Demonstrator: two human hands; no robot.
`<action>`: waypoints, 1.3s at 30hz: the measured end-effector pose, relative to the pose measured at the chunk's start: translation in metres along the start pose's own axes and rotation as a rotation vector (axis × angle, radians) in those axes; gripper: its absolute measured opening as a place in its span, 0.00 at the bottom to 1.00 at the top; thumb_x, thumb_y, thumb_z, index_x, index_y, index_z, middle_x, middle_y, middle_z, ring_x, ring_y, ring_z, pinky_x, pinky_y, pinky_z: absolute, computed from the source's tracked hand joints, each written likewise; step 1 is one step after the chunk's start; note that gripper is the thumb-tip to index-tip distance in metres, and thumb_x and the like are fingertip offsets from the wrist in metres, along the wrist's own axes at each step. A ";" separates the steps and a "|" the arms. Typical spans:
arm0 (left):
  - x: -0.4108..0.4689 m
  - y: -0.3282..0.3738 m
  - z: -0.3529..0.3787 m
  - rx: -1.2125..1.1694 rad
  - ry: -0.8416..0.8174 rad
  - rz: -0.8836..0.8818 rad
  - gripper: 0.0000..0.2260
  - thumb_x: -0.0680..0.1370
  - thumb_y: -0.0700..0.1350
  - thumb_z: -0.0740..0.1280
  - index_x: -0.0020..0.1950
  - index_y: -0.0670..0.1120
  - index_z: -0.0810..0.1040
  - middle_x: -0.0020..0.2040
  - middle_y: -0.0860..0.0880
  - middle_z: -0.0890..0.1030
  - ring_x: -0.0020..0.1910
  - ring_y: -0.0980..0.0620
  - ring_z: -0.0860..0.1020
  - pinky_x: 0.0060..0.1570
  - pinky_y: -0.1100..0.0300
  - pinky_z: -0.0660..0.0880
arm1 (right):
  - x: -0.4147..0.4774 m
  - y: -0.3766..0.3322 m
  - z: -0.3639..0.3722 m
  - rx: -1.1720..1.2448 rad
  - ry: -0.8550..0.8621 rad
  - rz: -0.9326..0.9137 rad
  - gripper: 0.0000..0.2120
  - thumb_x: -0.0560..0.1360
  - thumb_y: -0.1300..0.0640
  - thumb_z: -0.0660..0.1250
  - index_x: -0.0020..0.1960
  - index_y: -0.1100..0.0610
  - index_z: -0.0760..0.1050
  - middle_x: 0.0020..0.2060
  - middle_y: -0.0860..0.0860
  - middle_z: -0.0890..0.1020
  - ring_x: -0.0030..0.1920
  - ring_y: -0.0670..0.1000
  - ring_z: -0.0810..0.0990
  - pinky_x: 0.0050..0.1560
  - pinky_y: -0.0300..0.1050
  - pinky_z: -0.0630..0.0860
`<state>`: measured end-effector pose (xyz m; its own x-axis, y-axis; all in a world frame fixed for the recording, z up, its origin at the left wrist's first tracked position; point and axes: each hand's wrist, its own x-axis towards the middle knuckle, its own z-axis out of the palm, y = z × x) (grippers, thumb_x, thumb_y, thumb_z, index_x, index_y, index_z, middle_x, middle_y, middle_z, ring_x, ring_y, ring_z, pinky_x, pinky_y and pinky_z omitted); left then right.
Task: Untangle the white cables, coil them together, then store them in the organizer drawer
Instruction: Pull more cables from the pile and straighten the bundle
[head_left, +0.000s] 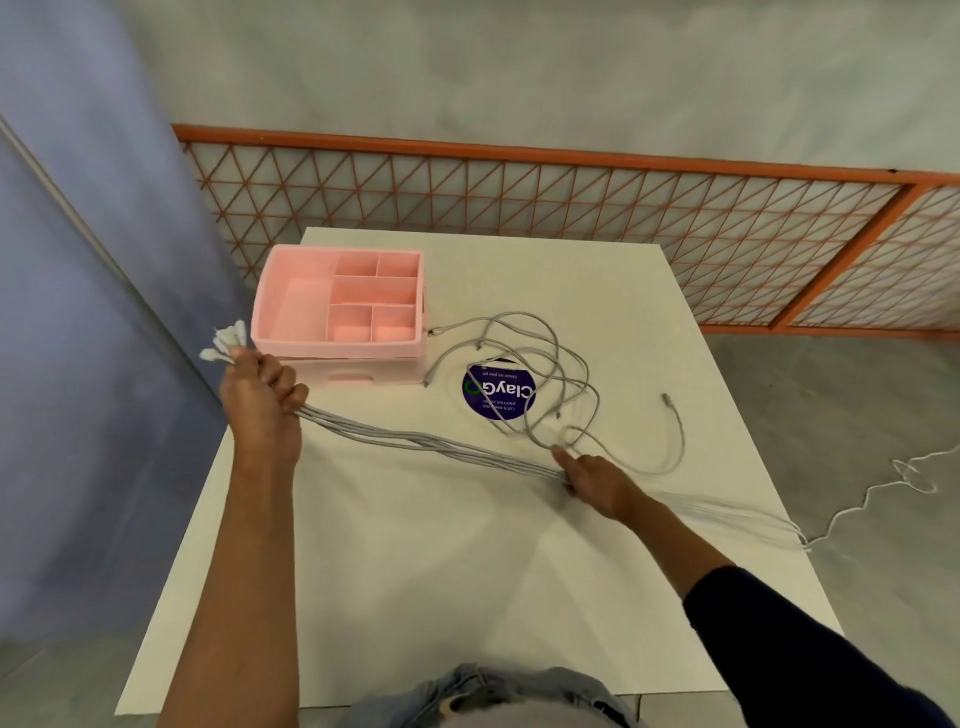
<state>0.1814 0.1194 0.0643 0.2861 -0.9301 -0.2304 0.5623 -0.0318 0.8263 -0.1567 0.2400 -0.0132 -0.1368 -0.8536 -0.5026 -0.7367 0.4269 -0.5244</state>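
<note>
My left hand (260, 395) grips a bundle of several white cables (415, 441) near their plug ends, which stick out above the fist at the table's left edge. The bundle runs taut across the table to my right hand (592, 475), whose fingers curl round it. Beyond my right hand the cables spread into loose tangled loops (540, 384) with free connector ends. More strands trail right toward the table edge. The pink organizer (340, 306) stands at the back left, with open compartments on top and its drawer front (353, 376) facing me, closed.
The white table (415, 571) carries a round purple sticker (496, 389) under the loops. A thin white cord (883, 488) lies on the grey floor to the right. An orange lattice fence (571, 202) runs behind the table. A blue panel stands at left.
</note>
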 end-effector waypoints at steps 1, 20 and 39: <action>0.002 0.003 -0.002 0.004 0.026 0.009 0.16 0.84 0.48 0.52 0.36 0.50 0.62 0.25 0.56 0.60 0.22 0.59 0.56 0.21 0.67 0.53 | -0.001 0.017 -0.004 -0.020 0.057 0.041 0.30 0.80 0.37 0.48 0.32 0.56 0.72 0.34 0.52 0.78 0.41 0.55 0.77 0.51 0.46 0.70; -0.005 -0.021 -0.002 0.117 0.055 0.009 0.16 0.84 0.47 0.52 0.35 0.50 0.59 0.24 0.57 0.59 0.23 0.59 0.56 0.22 0.67 0.53 | -0.005 0.087 -0.017 -0.148 0.428 0.263 0.17 0.74 0.52 0.65 0.29 0.56 0.67 0.31 0.56 0.76 0.43 0.63 0.78 0.43 0.49 0.68; 0.010 -0.033 -0.019 0.094 0.223 0.003 0.16 0.83 0.45 0.49 0.35 0.51 0.60 0.25 0.56 0.59 0.24 0.58 0.56 0.23 0.66 0.54 | -0.029 0.096 0.012 -0.180 0.216 -0.070 0.25 0.71 0.35 0.49 0.40 0.52 0.76 0.34 0.50 0.80 0.43 0.57 0.80 0.47 0.46 0.67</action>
<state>0.1805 0.1182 0.0252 0.4576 -0.8270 -0.3268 0.4891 -0.0729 0.8692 -0.2158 0.3089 -0.0569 -0.2048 -0.9312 -0.3014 -0.8525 0.3210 -0.4126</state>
